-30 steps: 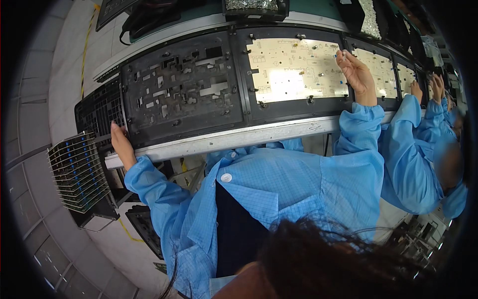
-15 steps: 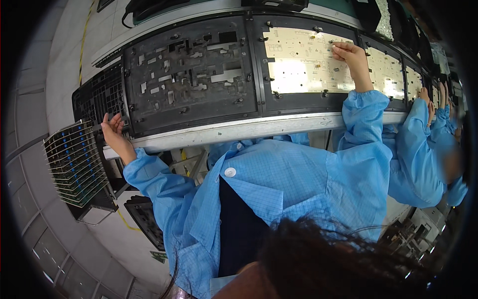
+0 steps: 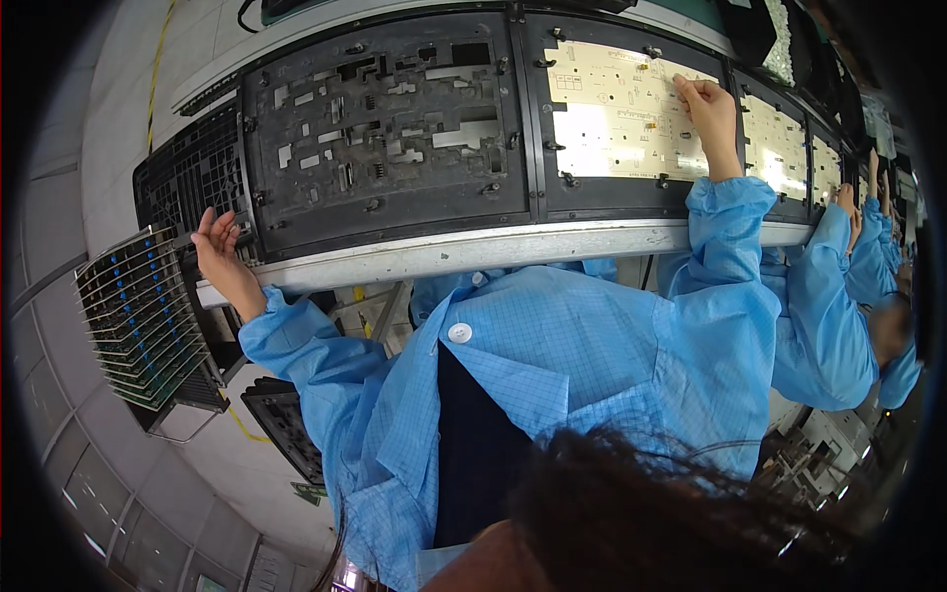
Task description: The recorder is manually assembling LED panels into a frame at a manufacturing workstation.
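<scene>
My right hand (image 3: 706, 107) is over the upper right part of a cream-coloured circuit board (image 3: 602, 109), thumb and fingertips pinched together at its surface. Whatever the pinch holds, if anything, is too small to make out. The board lies in a black carrier frame (image 3: 592, 199), held round its edge by small black clips. At the far left, my left hand (image 3: 219, 252) hovers palm up with its fingers loosely curled and apart, holding nothing. It is beside the end of the metal rail (image 3: 454, 251) and a black grid-like tray (image 3: 192, 187).
A black carrier (image 3: 380, 138) with many cut-outs and no board sits left of the board. A rack of stacked circuit boards (image 3: 143, 316) stands at the far left. Further boards (image 3: 774, 143) lie along the line to the right, where a co-worker's blue sleeve (image 3: 824, 326) reaches in.
The carriers and board appear slightly further right in view. My right hand has shifted a little right and stays pinched over the board; my left hand has moved slightly left.
</scene>
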The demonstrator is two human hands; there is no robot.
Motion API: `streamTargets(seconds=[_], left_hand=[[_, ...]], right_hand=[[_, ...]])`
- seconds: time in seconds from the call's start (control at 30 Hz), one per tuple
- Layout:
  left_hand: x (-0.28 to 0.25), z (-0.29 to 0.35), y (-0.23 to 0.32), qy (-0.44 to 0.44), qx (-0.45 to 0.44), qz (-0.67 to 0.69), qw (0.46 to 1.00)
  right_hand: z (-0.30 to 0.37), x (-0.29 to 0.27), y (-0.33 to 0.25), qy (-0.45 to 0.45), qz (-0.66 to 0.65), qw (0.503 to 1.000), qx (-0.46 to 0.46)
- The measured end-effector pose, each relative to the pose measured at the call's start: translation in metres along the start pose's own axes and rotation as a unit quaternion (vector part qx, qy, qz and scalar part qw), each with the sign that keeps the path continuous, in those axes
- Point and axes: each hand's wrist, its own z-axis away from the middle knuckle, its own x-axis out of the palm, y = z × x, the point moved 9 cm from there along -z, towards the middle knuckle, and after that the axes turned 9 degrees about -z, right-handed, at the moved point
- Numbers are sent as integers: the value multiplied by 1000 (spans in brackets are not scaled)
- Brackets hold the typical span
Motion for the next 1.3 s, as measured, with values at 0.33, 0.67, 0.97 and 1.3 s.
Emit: streamTargets(seconds=[0.33, 0.67, 0.97, 1.3], left_hand=[[-2, 0, 0, -5, -9, -13, 1000], [-4, -1, 3, -4, -2, -16, 1000], [-4, -1, 4, -12, 1, -27, 1000], [-5, -3, 4, -12, 6, -24, 1000]], right_hand=[[31, -2, -24, 153, 48, 983, -84], [34, 2, -16, 203, 14, 975, -91], [36, 4, -18, 205, 35, 973, -99], [43, 11, -37, 214, 173, 948, -158]])
